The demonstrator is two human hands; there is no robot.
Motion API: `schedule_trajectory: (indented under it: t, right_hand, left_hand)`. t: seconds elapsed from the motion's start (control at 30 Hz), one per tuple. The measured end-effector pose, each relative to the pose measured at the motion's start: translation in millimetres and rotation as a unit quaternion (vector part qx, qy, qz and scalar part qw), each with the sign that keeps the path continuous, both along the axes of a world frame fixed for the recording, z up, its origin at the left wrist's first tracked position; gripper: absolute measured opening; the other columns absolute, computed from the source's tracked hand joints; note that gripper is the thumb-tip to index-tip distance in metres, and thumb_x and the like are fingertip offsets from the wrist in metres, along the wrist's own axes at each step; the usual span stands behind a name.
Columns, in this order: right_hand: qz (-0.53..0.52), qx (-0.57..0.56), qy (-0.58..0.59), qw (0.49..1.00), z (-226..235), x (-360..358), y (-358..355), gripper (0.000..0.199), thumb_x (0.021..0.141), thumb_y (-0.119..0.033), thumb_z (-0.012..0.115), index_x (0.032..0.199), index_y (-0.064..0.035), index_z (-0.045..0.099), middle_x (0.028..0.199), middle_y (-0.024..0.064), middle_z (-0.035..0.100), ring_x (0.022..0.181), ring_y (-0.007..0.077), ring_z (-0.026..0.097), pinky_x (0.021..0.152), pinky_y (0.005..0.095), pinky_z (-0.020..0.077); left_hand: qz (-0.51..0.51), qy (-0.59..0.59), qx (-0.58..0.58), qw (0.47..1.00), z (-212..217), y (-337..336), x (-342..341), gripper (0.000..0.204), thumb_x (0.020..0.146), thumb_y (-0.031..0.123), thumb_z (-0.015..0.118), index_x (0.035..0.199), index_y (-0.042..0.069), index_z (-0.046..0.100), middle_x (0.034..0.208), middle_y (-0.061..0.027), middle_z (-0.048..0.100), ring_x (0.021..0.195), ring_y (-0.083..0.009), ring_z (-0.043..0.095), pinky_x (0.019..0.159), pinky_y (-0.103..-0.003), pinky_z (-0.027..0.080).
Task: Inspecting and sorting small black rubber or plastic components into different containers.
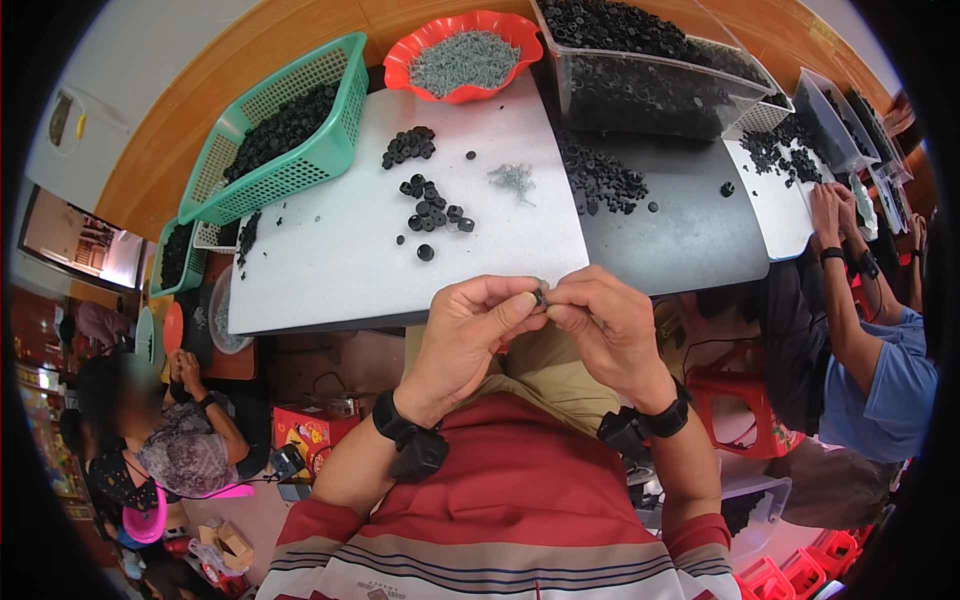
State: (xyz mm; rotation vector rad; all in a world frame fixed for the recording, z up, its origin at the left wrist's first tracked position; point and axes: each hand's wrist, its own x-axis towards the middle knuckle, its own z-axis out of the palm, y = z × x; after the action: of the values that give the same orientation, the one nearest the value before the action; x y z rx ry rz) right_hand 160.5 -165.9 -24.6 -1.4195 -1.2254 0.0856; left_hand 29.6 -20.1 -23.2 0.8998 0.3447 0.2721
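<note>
Just past the table's front edge, my left hand [470, 335] and my right hand [615, 330] meet fingertip to fingertip. Between them they pinch a small black part [540, 298], mostly covered by the fingers; its exact kind is hard to make out. Beyond my hands, on the white table sheet [330, 270], lie a pile of small black pieces [408, 148] and another group of black round caps [430, 208]. A single black cap [425, 253] sits nearest my left hand. A small heap of silvery screws [514, 180] is to their right.
A green basket [345, 130] of black parts stands far left, beside a red scalloped bowl [400, 75] of screws. Behind the dark tabletop [690, 235] is a clear bin [650, 95] of black parts. Co-workers sit left and right; a red stool [735, 400] is at the right.
</note>
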Motion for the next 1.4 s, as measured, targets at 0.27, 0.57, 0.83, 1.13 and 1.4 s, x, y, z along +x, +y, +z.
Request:
schedule_trajectory:
  t: [0.27,0.57,0.83,1.13,1.4]
  right_hand:
    - [0.017,-0.011,0.081,0.997,-6.5,-2.7,2.2,0.012,0.09,0.002,0.071,0.102,0.0006,0.069,0.09,0.0116,0.069,0.078,0.0228,0.068,0.069,0.0308,0.054]
    - [0.019,-0.024,0.122,0.992,-7.7,-5.0,0.8,0.017,0.093,0.002,0.069,0.11,0.0018,0.07,0.096,0.0124,0.069,0.079,0.0199,0.068,0.068,0.0295,0.055]
    - [0.011,-0.009,-0.011,1.0,-2.5,-1.0,1.0,0.028,0.088,0.001,0.074,0.116,0.0012,0.068,0.099,0.0124,0.067,0.074,0.0189,0.069,0.065,0.0276,0.0561]
    - [-0.014,-0.015,-0.04,0.999,-2.4,-3.6,4.7,0.036,0.083,0.001,0.078,0.117,-0.0002,0.068,0.102,0.0123,0.066,0.074,0.0212,0.069,0.063,0.0298,0.0559]
    - [0.014,-0.021,-0.023,0.999,-0.4,-1.6,4.7,0.039,0.088,0.0,0.073,0.126,-0.0006,0.065,0.103,0.014,0.065,0.078,0.0252,0.066,0.066,0.0326,0.0538]
  left_hand:
    - [-0.002,0.004,0.035,0.999,2.0,-2.1,-0.7,0.02,0.097,0.002,0.068,0.116,-0.005,0.069,0.106,-0.0137,0.074,0.092,-0.0171,0.073,0.084,-0.027,0.062]
    - [-0.014,0.024,0.007,1.0,2.6,1.4,-2.2,0.02,0.096,0.001,0.069,0.116,-0.003,0.067,0.106,-0.0126,0.073,0.092,-0.0172,0.073,0.084,-0.026,0.062]
    - [-0.016,0.001,-0.035,0.999,5.5,-2.3,-2.5,0.015,0.098,0.002,0.065,0.112,-0.001,0.067,0.106,-0.0111,0.072,0.096,-0.0168,0.072,0.088,-0.03,0.062]
    - [-0.022,-0.001,-0.058,0.998,7.3,-1.2,-3.2,0.012,0.098,0.002,0.066,0.11,0.001,0.068,0.105,-0.0085,0.072,0.095,-0.0154,0.071,0.088,-0.03,0.06]
    - [-0.025,0.015,-0.071,0.997,11.4,-0.4,-2.8,0.012,0.101,0.01,0.063,0.109,0.001,0.067,0.103,-0.0077,0.071,0.095,-0.0154,0.071,0.089,-0.031,0.06]
